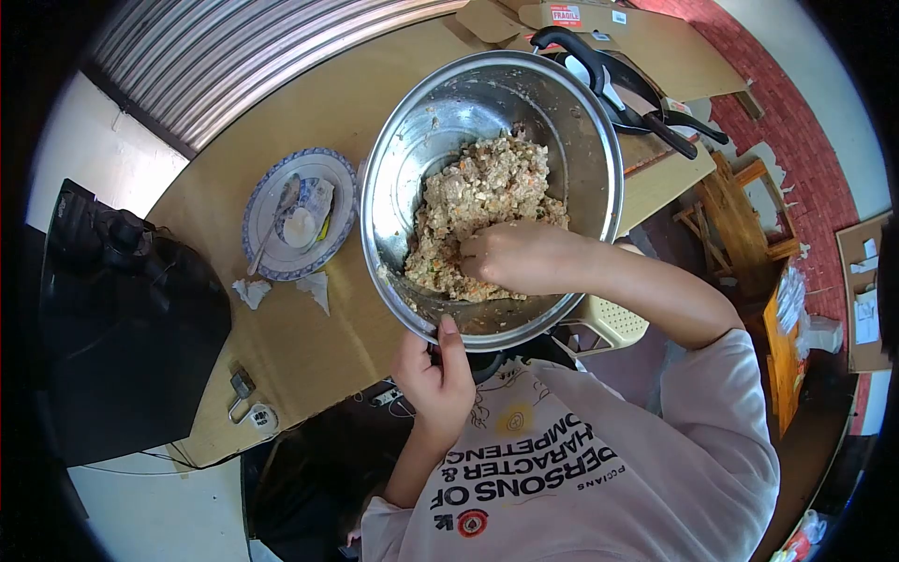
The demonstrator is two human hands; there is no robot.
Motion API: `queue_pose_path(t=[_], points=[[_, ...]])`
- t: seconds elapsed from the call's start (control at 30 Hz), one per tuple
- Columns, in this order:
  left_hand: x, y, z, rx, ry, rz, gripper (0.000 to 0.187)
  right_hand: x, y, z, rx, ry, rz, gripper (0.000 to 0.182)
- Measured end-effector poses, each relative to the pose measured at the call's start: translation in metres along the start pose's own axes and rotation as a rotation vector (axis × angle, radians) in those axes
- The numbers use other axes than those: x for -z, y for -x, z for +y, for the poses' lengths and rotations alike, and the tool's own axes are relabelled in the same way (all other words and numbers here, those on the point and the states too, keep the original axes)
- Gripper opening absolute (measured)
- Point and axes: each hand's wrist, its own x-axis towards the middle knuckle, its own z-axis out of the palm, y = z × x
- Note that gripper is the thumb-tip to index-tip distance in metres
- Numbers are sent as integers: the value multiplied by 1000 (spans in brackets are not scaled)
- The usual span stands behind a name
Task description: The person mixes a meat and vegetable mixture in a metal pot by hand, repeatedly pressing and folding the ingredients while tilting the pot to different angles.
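Observation:
A wide metal pot [384, 225] with a shiny inner wall is tilted toward me at the table's edge. Inside lies a lumpy minced mixture [487, 187], pale brown with orange and green bits. My left hand [435, 375] grips the near rim, its thumb over the edge and its other fingers underneath, partly hidden. Deep in the pot, my right hand [510, 258] is curled like a fist and pressed into the mixture. Its fingertips are buried there.
Left of the pot, a blue-rimmed plate [260, 253] holds a spoon [281, 211] and a torn packet [316, 201]. Paper scraps [251, 292] lie beside it. A black monitor-like object [131, 328] stands far left. Black-handled pans [646, 94] and cardboard [674, 56] sit at the back right.

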Motion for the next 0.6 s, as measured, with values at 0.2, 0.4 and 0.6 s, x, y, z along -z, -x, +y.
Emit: queue_pose_path(t=[0.2, 0.4, 0.6], points=[[-4, -1, 3, 27, 59, 51, 13, 18, 12, 1, -8, 65, -53, 21], [-1, 0, 2, 8, 7, 26, 12, 72, 34, 37, -171, -68, 399, 44], [-2, 2, 0, 6, 51, 14, 12, 45, 20, 39, -357, -39, 233, 61]])
